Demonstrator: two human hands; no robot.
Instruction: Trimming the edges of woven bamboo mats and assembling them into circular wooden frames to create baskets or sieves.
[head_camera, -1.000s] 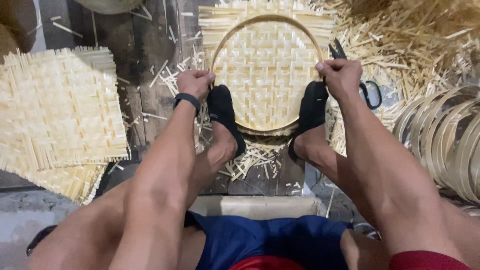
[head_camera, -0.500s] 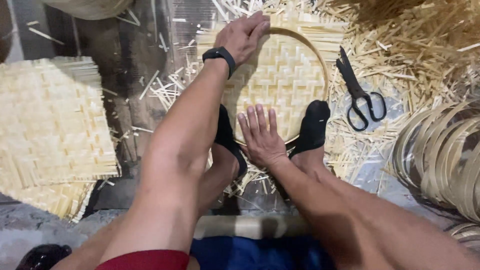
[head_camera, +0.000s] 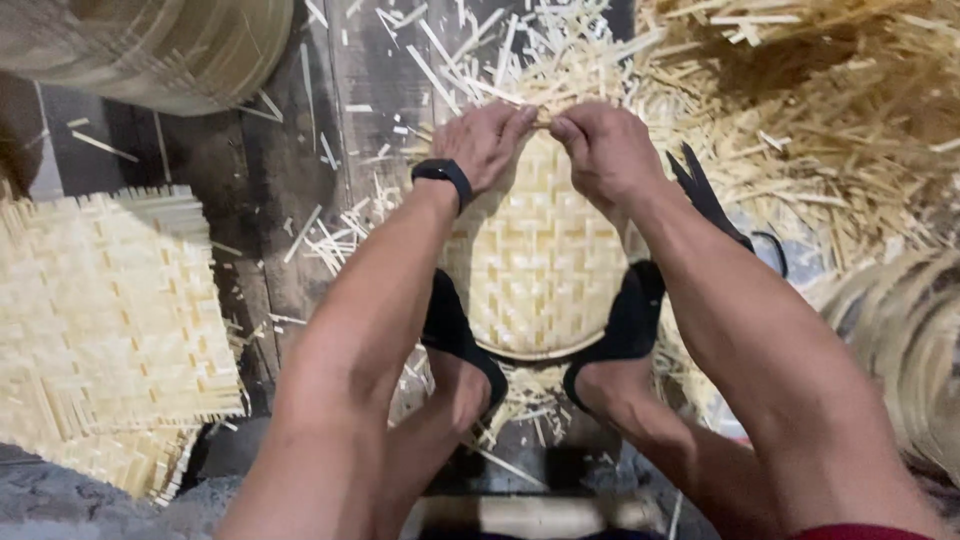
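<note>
Pale matt bamboo strips form the woven tray (head_camera: 535, 270) (rough cut ends), on dark worn wooden floor (head_camera: 260, 170).

No packages, labels, signs or screens in view, unless the black band on the left wrist (head_camera: 444, 174) carries a display; its face cannot be made out.
</note>
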